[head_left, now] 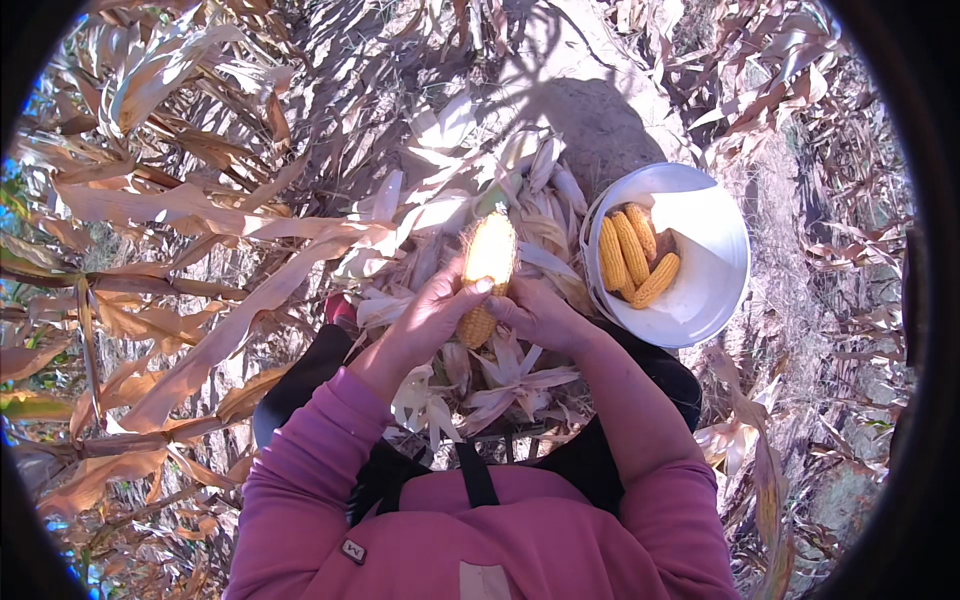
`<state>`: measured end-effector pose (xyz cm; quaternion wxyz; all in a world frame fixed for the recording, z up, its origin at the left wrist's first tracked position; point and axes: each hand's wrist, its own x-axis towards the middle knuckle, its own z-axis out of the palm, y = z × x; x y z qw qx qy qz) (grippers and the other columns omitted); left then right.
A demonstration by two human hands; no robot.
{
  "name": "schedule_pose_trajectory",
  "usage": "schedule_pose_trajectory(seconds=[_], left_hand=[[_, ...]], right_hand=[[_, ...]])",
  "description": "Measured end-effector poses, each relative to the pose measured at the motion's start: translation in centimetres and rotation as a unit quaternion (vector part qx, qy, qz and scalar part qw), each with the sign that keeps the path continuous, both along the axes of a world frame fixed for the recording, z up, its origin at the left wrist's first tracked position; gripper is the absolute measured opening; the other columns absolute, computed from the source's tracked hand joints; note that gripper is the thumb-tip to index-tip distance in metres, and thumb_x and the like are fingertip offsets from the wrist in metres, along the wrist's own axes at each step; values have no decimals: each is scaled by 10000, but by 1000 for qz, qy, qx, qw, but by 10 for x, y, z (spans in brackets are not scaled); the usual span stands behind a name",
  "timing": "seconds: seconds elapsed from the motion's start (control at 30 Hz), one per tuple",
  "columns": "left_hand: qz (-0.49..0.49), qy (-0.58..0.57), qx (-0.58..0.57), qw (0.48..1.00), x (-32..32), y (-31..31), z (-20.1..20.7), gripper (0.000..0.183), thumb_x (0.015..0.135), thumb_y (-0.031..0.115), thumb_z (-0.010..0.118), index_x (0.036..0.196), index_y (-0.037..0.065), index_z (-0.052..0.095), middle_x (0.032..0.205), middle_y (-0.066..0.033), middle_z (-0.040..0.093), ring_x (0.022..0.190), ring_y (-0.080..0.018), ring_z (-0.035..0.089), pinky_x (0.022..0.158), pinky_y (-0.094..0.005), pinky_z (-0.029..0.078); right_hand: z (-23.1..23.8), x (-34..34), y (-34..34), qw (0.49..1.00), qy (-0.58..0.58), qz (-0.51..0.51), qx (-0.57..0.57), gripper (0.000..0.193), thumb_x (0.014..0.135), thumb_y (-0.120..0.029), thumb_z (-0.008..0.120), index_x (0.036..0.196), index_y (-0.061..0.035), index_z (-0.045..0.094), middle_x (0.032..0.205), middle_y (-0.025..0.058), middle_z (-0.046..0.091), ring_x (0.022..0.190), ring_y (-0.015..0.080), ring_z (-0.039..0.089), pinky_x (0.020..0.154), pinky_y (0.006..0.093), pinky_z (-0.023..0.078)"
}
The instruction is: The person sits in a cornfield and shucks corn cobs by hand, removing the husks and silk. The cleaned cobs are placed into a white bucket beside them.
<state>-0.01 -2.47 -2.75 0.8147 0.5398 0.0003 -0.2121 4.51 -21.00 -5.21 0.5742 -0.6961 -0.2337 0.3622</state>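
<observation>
Between my two hands is an ear of corn (491,245), its yellow kernels bare and its upper part bright in the sun. My left hand (434,310) is closed on its left side, the thumb lying across the kernels. On the other side my right hand (543,316) grips the lower part, thumb against the cob; its other fingers are hidden behind. Pale loose husks (500,385) lie in a heap below and around my hands. A white bucket (715,240) stands to the right, with several husked ears (632,250) inside.
Dry corn stalks and long leaves (260,290) reach in from the left, close to my left arm. More dried leaves (790,70) cover the ground at the far right. Bare soil (590,120) with a dark shadow shows beyond the husk heap. My knees flank the heap.
</observation>
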Motion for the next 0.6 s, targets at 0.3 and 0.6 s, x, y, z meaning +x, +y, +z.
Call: schedule_pose_trajectory(seconds=[0.3,0.6], left_hand=[[-8,87,11,996,2,-4,-1,422,985,193,500,1369,46,406,1202,-41,562,1060,-101,548,930,-268,449],[-51,90,-14,995,2,-4,-11,510,983,208,492,1435,51,315,1313,-65,506,1172,-153,522,1001,-320,420]], right_hand=[[-1,11,-9,978,-88,-183,37,500,851,-375,669,1100,20,490,927,155,625,858,256,621,771,367,477],[6,14,-18,969,-207,-135,-11,495,917,-445,523,991,43,555,810,237,615,774,382,597,701,399,461]])
